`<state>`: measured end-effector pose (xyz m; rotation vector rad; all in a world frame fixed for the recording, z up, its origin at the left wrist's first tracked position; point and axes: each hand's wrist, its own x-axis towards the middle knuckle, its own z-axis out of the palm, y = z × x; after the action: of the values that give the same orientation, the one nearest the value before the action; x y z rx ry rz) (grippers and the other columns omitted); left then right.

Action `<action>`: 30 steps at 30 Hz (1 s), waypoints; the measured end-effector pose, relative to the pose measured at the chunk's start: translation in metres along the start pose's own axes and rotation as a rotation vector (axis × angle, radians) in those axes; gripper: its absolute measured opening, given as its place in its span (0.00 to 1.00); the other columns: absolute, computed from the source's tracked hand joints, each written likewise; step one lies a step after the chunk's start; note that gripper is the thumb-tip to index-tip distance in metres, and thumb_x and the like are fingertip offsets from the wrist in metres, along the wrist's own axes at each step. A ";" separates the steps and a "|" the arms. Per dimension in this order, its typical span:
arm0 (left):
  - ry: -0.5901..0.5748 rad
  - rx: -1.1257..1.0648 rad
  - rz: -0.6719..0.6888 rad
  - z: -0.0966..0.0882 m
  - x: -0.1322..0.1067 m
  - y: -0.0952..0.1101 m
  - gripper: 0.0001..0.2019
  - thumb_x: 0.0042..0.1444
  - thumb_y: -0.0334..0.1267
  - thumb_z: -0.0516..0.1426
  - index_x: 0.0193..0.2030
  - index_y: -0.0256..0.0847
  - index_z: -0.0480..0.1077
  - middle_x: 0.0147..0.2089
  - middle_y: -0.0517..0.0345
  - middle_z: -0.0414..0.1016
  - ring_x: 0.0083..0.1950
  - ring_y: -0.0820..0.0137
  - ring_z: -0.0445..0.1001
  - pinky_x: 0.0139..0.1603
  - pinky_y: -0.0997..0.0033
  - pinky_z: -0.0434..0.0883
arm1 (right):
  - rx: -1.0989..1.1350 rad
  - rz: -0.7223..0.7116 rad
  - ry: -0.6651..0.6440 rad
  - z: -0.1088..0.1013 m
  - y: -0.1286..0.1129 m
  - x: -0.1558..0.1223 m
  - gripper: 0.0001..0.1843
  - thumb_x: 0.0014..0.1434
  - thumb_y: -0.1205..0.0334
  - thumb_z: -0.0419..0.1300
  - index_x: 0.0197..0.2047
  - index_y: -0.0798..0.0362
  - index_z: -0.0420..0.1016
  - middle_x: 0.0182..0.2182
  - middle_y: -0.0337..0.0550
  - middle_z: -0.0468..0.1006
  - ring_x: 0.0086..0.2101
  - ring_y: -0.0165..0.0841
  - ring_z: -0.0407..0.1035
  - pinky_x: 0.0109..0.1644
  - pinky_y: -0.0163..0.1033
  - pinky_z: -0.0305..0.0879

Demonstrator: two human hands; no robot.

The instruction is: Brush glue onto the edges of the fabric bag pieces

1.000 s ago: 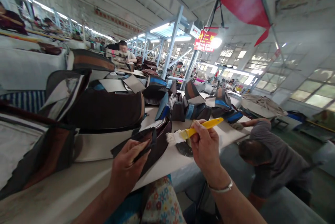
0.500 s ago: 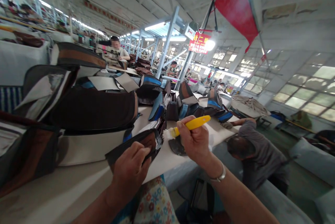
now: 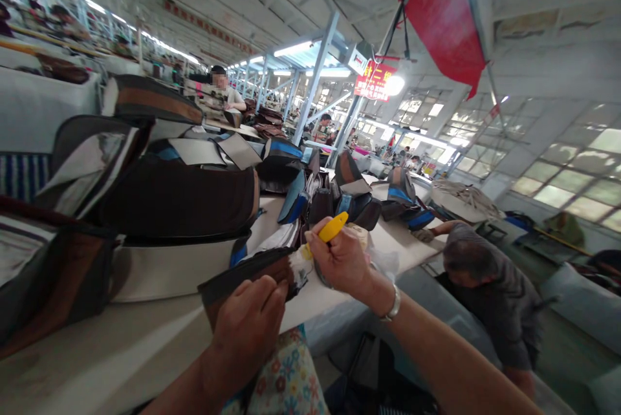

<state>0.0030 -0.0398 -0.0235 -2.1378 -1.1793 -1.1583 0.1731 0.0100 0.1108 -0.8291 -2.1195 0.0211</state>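
Your left hand (image 3: pixel 250 324) and right hand (image 3: pixel 339 256) at the bench (image 3: pixel 160 324). The dark, brown-paneled piece (image 3: pixel 226 279) lies mostly just beyond your left hand, whose bent fingers grip its near edge and press on the brown surface; the thumb's position cannot be told. The piece slants upward to the right, its far right end pointing toward your right hand. Your right hand pinches the brush (image 3: pixel 334 227) by its yellow handle—the handle's tip rises above the knuckles—and its pale bristles (image 3: pixel 298 263) meet the piece's right end, in the gap between your two hands. A bracelet (image 3: pixel 394 304) circles your right wrist. Beyond your left hand stand larger dark pieces (image 3: pixel 179 198); at the right, a co-worker (image 3: pixel 490 286) leans forward, one gloved hand (image 3: pixel 423 234) on the bench.
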 end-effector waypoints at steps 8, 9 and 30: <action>0.080 0.004 0.050 -0.008 0.005 0.006 0.05 0.63 0.28 0.52 0.43 0.37 0.66 0.31 0.57 0.68 0.31 0.70 0.68 0.32 0.66 0.63 | -0.055 -0.024 0.007 0.010 -0.002 0.006 0.12 0.65 0.60 0.55 0.29 0.51 0.67 0.21 0.36 0.69 0.23 0.29 0.65 0.30 0.34 0.58; 0.075 0.002 0.049 -0.008 0.005 0.006 0.05 0.63 0.28 0.52 0.44 0.37 0.67 0.31 0.57 0.68 0.31 0.70 0.69 0.32 0.66 0.63 | -0.066 -0.025 0.025 0.010 -0.001 0.007 0.12 0.66 0.60 0.54 0.30 0.51 0.67 0.21 0.36 0.69 0.23 0.29 0.65 0.30 0.35 0.58; -0.005 0.046 0.046 -0.011 0.001 0.002 0.04 0.64 0.30 0.52 0.42 0.38 0.67 0.31 0.58 0.69 0.32 0.69 0.69 0.33 0.65 0.63 | -0.002 -0.323 -0.233 -0.002 -0.021 -0.008 0.06 0.66 0.62 0.52 0.35 0.50 0.64 0.27 0.38 0.72 0.29 0.32 0.66 0.40 0.40 0.63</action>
<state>0.0002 -0.0475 -0.0164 -2.1234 -1.1419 -1.0963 0.1659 -0.0116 0.1122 -0.4958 -2.4523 -0.0566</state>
